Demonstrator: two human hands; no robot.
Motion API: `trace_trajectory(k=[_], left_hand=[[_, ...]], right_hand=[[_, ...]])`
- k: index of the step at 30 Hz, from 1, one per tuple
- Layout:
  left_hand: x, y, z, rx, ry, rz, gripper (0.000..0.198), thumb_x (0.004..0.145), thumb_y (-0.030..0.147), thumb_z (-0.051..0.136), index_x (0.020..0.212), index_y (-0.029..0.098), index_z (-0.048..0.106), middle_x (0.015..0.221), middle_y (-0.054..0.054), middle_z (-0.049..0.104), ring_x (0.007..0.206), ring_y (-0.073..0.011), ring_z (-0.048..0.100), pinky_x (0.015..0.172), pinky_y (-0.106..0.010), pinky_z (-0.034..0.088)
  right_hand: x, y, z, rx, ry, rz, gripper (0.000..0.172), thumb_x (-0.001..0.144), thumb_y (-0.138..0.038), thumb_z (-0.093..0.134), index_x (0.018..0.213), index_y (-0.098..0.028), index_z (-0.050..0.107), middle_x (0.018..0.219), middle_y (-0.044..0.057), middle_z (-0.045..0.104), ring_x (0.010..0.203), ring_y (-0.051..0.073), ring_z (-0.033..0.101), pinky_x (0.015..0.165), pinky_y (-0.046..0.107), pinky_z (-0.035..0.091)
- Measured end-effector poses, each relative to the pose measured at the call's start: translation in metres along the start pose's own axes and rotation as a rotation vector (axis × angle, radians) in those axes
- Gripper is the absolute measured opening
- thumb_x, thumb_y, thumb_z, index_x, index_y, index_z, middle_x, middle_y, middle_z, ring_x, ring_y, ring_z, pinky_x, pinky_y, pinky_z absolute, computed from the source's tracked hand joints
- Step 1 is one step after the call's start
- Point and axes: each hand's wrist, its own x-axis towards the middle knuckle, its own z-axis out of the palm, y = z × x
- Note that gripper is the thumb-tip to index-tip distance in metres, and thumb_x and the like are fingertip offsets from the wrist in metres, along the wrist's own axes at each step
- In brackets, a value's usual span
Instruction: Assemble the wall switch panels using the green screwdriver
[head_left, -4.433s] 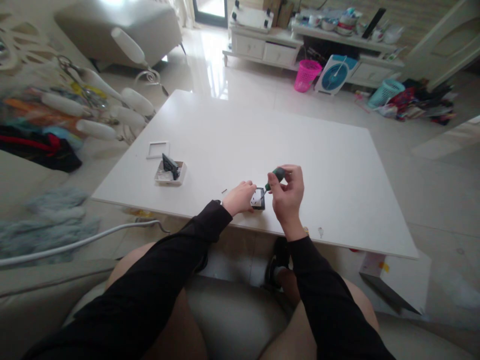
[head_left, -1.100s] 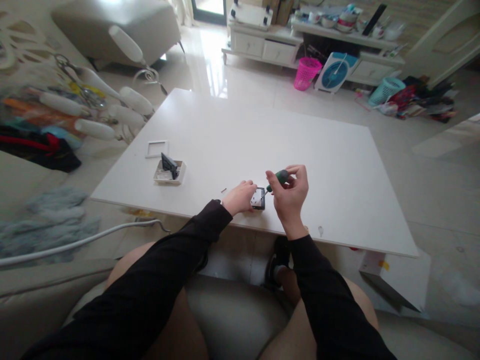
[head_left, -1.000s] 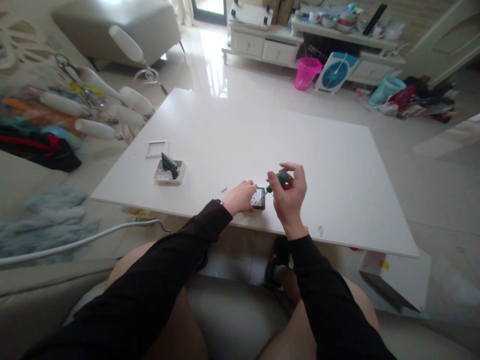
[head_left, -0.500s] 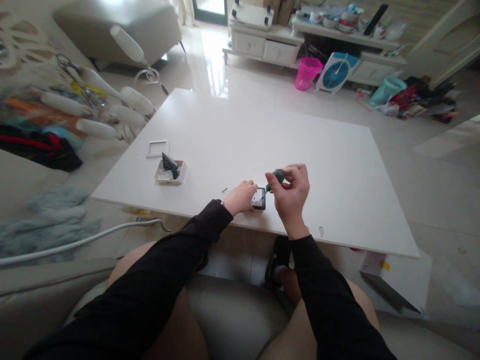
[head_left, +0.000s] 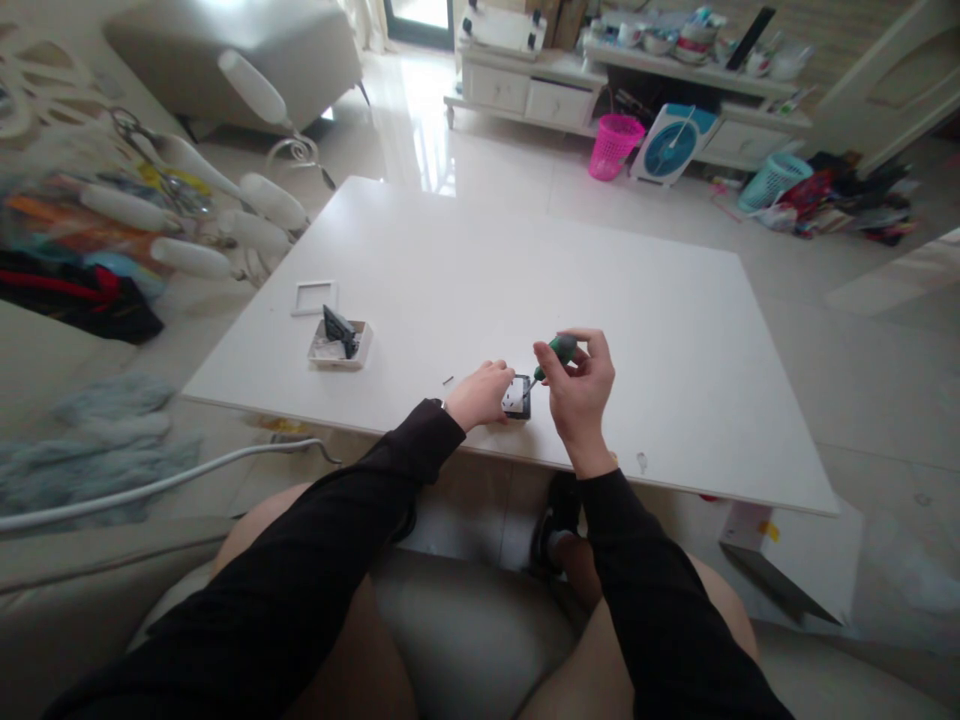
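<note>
My left hand (head_left: pixel 484 391) grips the left side of a wall socket (head_left: pixel 516 396), a small white-faced piece with dark slots and a black frame, at the table's near edge. In my right hand (head_left: pixel 583 385) is a green and grey screwdriver (head_left: pixel 556 357), held by its handle. Its shaft slants down and left, with the tip at the socket's face; whether it sits on a screw is too small to tell. A small dark screw-like piece (head_left: pixel 448 380) lies just left of my left hand.
On the white table (head_left: pixel 525 260), a small open box (head_left: pixel 341 350) holds dark and white parts at left, with a white square frame (head_left: pixel 315 298) behind it. A small clear piece (head_left: pixel 642 462) lies near the front edge at right. White lamp arms (head_left: pixel 255 230) stand beside the left edge.
My right hand has turned the screwdriver's handle slightly, and the handle sits a little farther right. My left hand and the socket stay in place.
</note>
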Motion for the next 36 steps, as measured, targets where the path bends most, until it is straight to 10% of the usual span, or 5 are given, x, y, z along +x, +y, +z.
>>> trace_trajectory(k=[25, 36], left_hand=[[0.000, 0.005, -0.001, 0.016, -0.042, -0.011, 0.069, 0.070, 0.035, 0.097, 0.125, 0.013, 0.062, 0.129, -0.016, 0.065, 0.123, -0.0328, 0.060, 0.105, -0.040, 0.050], [-0.005, 0.010, -0.009, -0.009, -0.033, -0.017, 0.054, 0.072, 0.032, 0.094, 0.114, 0.016, 0.064, 0.125, -0.014, 0.065, 0.118, -0.0312, 0.063, 0.102, -0.039, 0.051]], right_hand=[[0.004, -0.012, -0.003, -0.153, 0.160, -0.088, 0.053, 0.079, -0.041, 0.089, 0.074, -0.025, 0.039, 0.080, -0.005, 0.042, 0.070, 0.011, 0.043, 0.047, 0.020, 0.034], [0.000, -0.006, -0.005, -0.028, -0.009, -0.029, 0.025, 0.102, -0.049, 0.063, 0.108, -0.027, 0.072, 0.106, 0.005, 0.058, 0.086, 0.015, 0.064, 0.048, 0.022, 0.047]])
